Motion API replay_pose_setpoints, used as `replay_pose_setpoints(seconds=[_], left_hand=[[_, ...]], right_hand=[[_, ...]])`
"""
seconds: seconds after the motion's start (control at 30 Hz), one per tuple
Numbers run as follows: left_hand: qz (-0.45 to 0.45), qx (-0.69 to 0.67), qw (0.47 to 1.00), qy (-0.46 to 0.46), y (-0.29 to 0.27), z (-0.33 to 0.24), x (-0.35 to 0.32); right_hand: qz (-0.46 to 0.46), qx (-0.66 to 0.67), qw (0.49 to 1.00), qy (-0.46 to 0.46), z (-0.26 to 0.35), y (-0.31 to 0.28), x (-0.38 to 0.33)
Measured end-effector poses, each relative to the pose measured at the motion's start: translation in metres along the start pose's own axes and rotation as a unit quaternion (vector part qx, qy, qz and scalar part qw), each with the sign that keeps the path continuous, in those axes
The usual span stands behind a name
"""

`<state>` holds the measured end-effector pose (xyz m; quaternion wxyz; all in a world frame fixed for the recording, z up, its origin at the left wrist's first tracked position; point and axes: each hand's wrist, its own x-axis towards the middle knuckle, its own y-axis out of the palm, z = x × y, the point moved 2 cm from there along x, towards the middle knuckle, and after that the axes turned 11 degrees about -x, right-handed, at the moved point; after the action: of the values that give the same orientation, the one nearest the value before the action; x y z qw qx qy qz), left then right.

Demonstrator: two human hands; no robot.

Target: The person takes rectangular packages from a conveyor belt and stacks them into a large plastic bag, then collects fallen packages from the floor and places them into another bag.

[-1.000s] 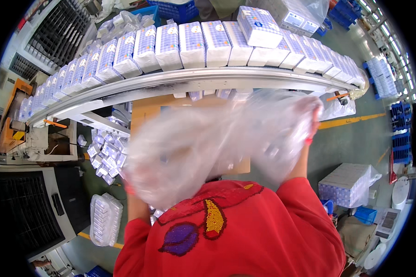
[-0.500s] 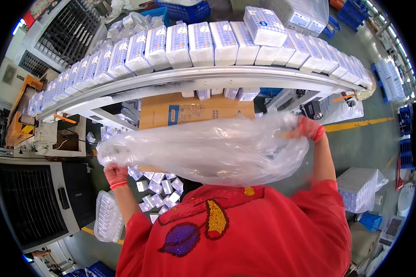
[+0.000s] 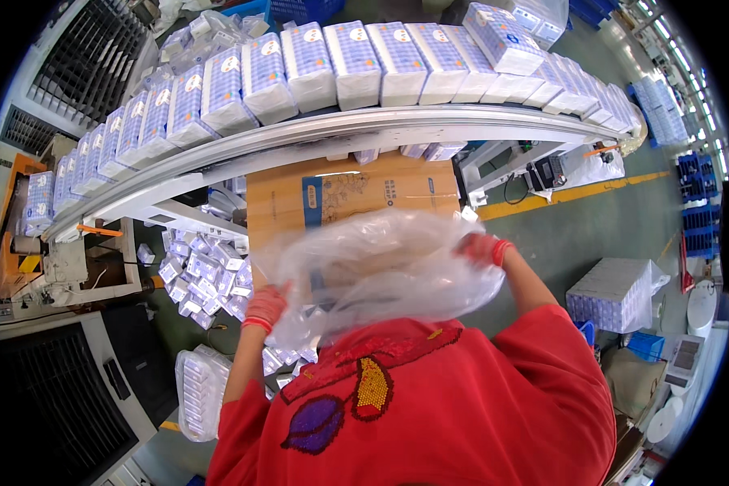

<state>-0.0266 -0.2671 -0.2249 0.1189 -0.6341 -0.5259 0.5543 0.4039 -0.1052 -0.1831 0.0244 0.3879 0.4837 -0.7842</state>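
Note:
I hold a large clear plastic bag (image 3: pixel 381 267) in front of my chest, spread between both hands. My left hand (image 3: pixel 265 308), in a red glove, grips the bag's lower left edge. My right hand (image 3: pixel 482 248), also in a red glove, grips its upper right edge. Behind the bag stands a brown cardboard box (image 3: pixel 356 194). Just above it runs a curved conveyor (image 3: pixel 316 134) carrying a row of white and blue tissue packs (image 3: pixel 332 61).
Loose small tissue packs (image 3: pixel 202 279) lie heaped on the floor at left, with a filled clear bag (image 3: pixel 198 389) below them. A wrapped stack of packs (image 3: pixel 616 296) stands at right. A dark machine (image 3: pixel 65 389) fills the lower left. Yellow floor line (image 3: pixel 575 194) at right.
The bag was stretched wide and high across my chest; now it is gathered closer. My left hand has come up and inward, my right hand inward and slightly down.

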Motion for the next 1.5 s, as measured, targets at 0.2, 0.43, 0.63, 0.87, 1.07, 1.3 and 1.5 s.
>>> replay_pose_setpoints(seconds=[0.2,0.43,0.63,0.87,1.07,1.3,1.5], left_hand=[[-0.224,-0.644,0.726,0.087,-0.063,0.071,0.009],[-0.382,-0.746,0.517,0.174,-0.111,0.102,0.012],[0.022,-0.808,0.495,0.319,-0.047,0.113,0.018],[-0.338,-0.122,0.926,-0.114,0.027,0.124,0.057],[-0.129,0.082,0.930,0.333,0.082,-0.101,0.093],[0.219,0.198,0.920,0.256,0.159,-0.043,0.108],[0.586,0.054,0.771,0.244,0.191,-0.022,0.071]], right_hand=[[-0.571,0.708,0.386,0.152,-0.033,-0.040,-0.078],[-0.659,0.659,0.362,0.037,-0.103,-0.038,-0.118],[-0.391,0.464,0.777,0.167,-0.103,-0.004,-0.153],[-0.080,-0.009,0.846,0.528,-0.039,0.010,-0.015],[0.037,0.133,0.990,-0.042,0.069,-0.024,0.166],[-0.110,0.091,0.965,0.221,-0.038,-0.069,0.288],[-0.204,-0.018,0.963,0.175,0.001,-0.054,0.328]])
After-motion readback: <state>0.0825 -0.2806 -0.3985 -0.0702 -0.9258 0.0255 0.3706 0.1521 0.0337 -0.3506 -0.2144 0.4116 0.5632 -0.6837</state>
